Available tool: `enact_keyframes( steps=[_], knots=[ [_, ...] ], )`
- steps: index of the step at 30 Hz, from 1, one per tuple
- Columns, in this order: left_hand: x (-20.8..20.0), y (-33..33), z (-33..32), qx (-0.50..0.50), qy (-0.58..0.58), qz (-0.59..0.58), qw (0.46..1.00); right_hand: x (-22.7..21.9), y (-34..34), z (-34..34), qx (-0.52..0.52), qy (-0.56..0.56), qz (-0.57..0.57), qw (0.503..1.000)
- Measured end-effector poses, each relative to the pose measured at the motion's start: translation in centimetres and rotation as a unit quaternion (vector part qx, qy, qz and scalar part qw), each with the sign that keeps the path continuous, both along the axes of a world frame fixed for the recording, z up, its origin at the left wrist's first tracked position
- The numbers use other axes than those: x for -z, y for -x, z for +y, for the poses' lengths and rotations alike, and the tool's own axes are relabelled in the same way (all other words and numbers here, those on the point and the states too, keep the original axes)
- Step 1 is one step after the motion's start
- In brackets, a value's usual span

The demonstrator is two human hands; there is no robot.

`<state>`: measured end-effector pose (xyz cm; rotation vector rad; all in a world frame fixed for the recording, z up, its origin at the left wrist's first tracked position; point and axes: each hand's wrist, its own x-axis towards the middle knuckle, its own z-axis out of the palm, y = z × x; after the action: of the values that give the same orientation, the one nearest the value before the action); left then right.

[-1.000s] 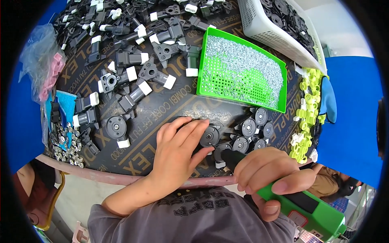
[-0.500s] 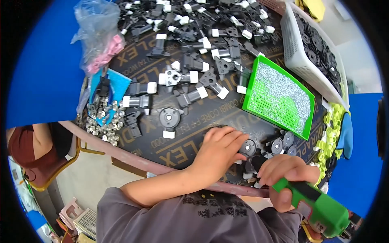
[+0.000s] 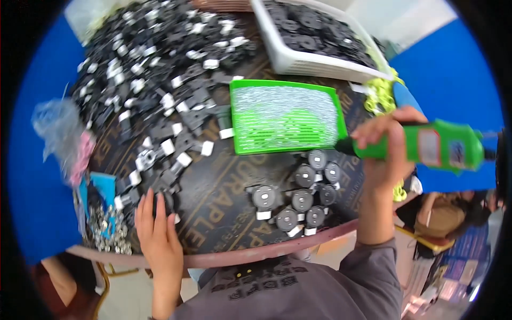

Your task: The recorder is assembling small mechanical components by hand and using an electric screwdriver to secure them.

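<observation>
My right hand (image 3: 392, 140) is wrapped round a green electric screwdriver (image 3: 450, 145). The tool lies nearly level, its black nose beside the lower right corner of a green tray (image 3: 288, 84) full of small silvery screws (image 3: 285, 101). Over at the left, my left hand (image 3: 160, 237) reaches out with fingers extended, its fingertips over a round black part (image 3: 169, 200) with a white tip. The fingers partly hide that part, and I see no grip on it. Several round black parts (image 3: 302, 200) with white ends stand grouped below the tray.
A large heap of black-and-white parts (image 3: 138, 69) covers the far left. Behind the tray stands a white basket (image 3: 320, 68) of black discs. Small metal pieces (image 3: 109, 234) and a clear plastic bag (image 3: 56, 125) lie at the left; yellow-green rings (image 3: 380, 96) lie at the right.
The view has swung to the right. My left hand has left the round parts by the screwdriver and moved left. My right hand has lifted the screwdriver away from them to the tray's corner.
</observation>
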<state>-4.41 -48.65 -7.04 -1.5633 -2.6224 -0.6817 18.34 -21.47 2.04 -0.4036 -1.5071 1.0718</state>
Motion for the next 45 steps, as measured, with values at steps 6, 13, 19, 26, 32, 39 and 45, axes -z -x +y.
enact_keyframes(
  steps=[6,13,19,26,32,39,45],
  knots=[
    [0.7,-2.6,0.8,0.027,-0.050,-0.053,0.997,3.4,0.8,3.2,0.026,0.005,0.033,0.999],
    [0.4,-6.5,4.6,0.144,-0.073,-0.175,0.971,4.9,1.9,4.8,0.014,-0.009,0.047,0.999],
    [1.0,-6.9,5.9,0.155,-0.086,-0.237,0.955,5.8,1.5,5.4,-0.002,-0.028,0.029,0.999],
    [1.0,-6.8,6.1,0.146,-0.089,-0.281,0.944,5.5,1.3,4.9,0.014,-0.012,-0.030,0.999],
    [1.1,-6.8,5.9,0.152,-0.083,-0.291,0.941,5.5,1.4,4.3,0.034,-0.006,-0.028,0.999],
    [1.3,-6.3,6.2,0.161,-0.101,-0.296,0.936,0.0,1.4,-3.8,-0.099,-0.008,0.014,0.995],
    [1.6,-6.2,6.0,0.161,-0.106,-0.314,0.930,1.3,3.7,-8.1,-0.326,-0.096,-0.040,0.939]
  ],
)
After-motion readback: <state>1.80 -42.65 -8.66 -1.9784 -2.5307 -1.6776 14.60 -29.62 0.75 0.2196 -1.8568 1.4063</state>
